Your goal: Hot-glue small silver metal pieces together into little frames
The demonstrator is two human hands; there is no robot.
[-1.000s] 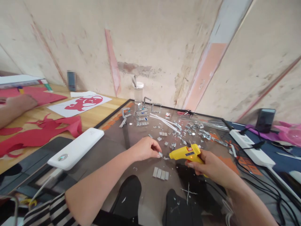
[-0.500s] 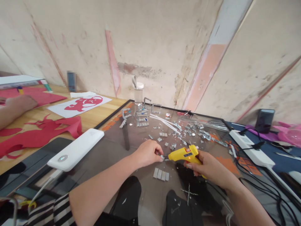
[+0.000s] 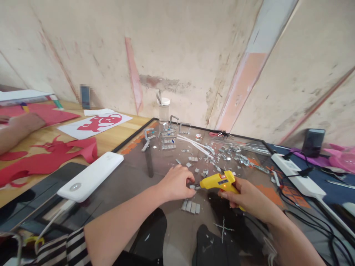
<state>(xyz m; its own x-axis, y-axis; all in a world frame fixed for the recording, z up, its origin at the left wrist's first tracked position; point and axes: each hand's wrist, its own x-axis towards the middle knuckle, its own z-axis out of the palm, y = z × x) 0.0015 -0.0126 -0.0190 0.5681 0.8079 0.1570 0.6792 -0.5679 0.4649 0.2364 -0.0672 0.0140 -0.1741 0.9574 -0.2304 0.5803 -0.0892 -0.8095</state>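
Note:
My right hand (image 3: 240,194) is wrapped around the handle of a yellow hot glue gun (image 3: 219,182), whose nozzle points left. At the nozzle's tip is a small grey piece (image 3: 195,187), with the curled fingers of my left hand (image 3: 179,183) at its other end. My left thumb and forefinger lie on either side of that piece; their exact contact is hard to make out. Just in front of them, a row of several flat grey strips (image 3: 190,207) lies side by side on the dark tabletop (image 3: 177,236). A twisted wire cross (image 3: 223,229) lies nearer to me.
Silvery scraps (image 3: 233,151) and white glue sticks (image 3: 195,146) lie farther back, near a lidded jar (image 3: 164,109). A white power bank (image 3: 91,177) is on the left, a power strip (image 3: 298,175) with black cables on the right. Another person's hand (image 3: 26,123) rests by red paper (image 3: 55,155).
My left fingers have parted slightly around the small grey piece, showing more of it. The glue gun has hardly moved, its nozzle still at the piece.

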